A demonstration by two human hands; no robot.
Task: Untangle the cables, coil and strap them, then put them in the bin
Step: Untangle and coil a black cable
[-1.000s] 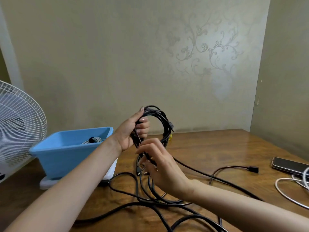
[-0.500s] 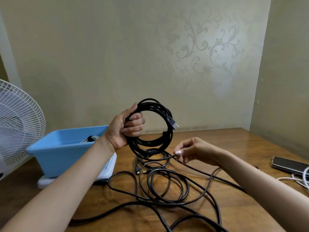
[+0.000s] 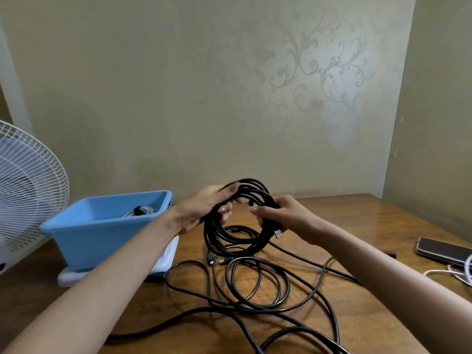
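Where I hold it, centre frame: black cable coil (image 3: 258, 191).
Left hand (image 3: 201, 210): curled round its left side.
Right hand (image 3: 288, 217): clasping its right side.
Blue bin (image 3: 102, 238): lower left.

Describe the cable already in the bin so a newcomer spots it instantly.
Find the blue bin at the table's left, beside the white fan. Inside, near its far wall, lies a pale coiled cable cinched by a dark strap. Unlike the black cables loose on the table, it is light-coloured, strapped and binned.
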